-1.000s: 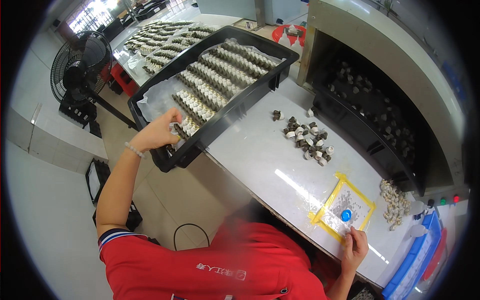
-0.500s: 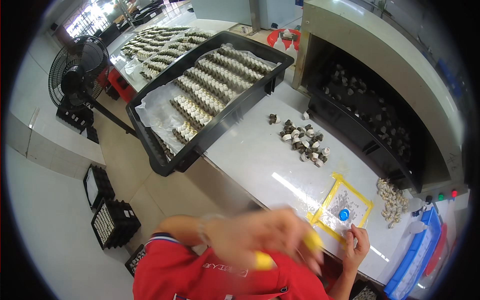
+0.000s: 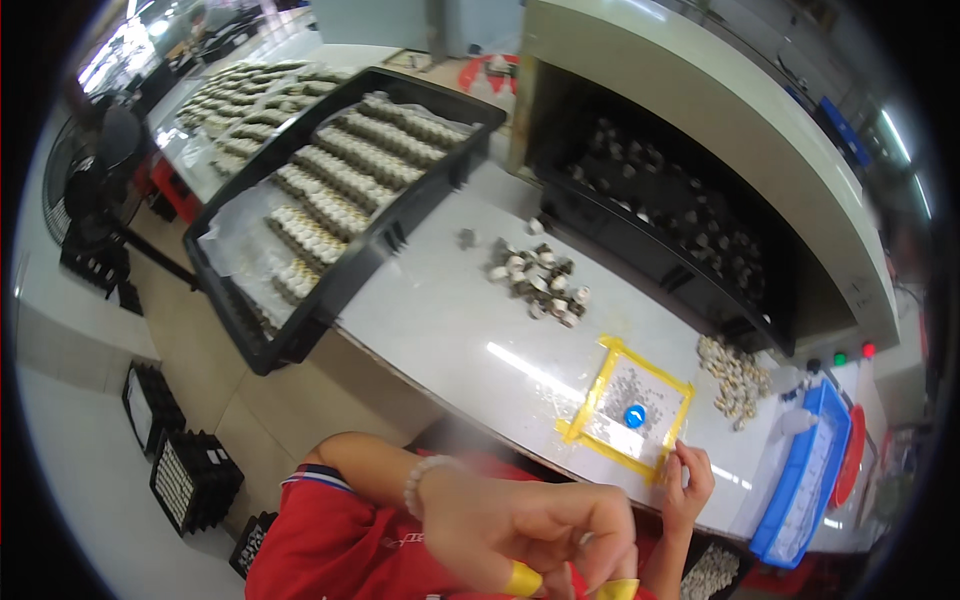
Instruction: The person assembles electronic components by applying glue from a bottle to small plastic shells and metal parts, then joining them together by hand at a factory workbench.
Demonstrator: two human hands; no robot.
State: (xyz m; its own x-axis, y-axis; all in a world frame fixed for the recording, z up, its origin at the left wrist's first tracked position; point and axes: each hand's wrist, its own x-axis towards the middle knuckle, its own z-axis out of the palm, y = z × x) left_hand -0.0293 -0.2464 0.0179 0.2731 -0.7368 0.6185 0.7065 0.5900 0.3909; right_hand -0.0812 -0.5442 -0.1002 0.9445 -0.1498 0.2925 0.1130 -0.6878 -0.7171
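The left hand (image 3: 520,530), a pale bead bracelet (image 3: 413,487) at its wrist, is raised in front of the red shirt (image 3: 330,540), left of the right hand (image 3: 688,485). Its fingers are curled inward with the tips close together, and two carry yellow wraps (image 3: 524,579); whether they have hold of anything cannot be told. The right hand is at the near right corner of a yellow-taped square (image 3: 598,385) on the counter (image 3: 420,330). Its thumb and forefinger nearly meet; whether something small is between them cannot be made out.

Inside the square, a round blue cap (image 3: 635,416) sits just beyond the right hand's fingers, with small grey bits (image 3: 632,388) scattered around its far side. Farther left on the counter is a loose pile of white-and-dark pieces (image 3: 540,283). A cream-coloured heap (image 3: 730,378) lies to the right of the square, and a long blue tray (image 3: 776,548) stands farther right, beside a red dish (image 3: 850,460).

At the far left, a large black tray (image 3: 395,240) holds slanting rows of white-and-dark pieces (image 3: 330,200) on clear plastic sheeting (image 3: 240,245). Black crates (image 3: 215,470) stand on the floor.
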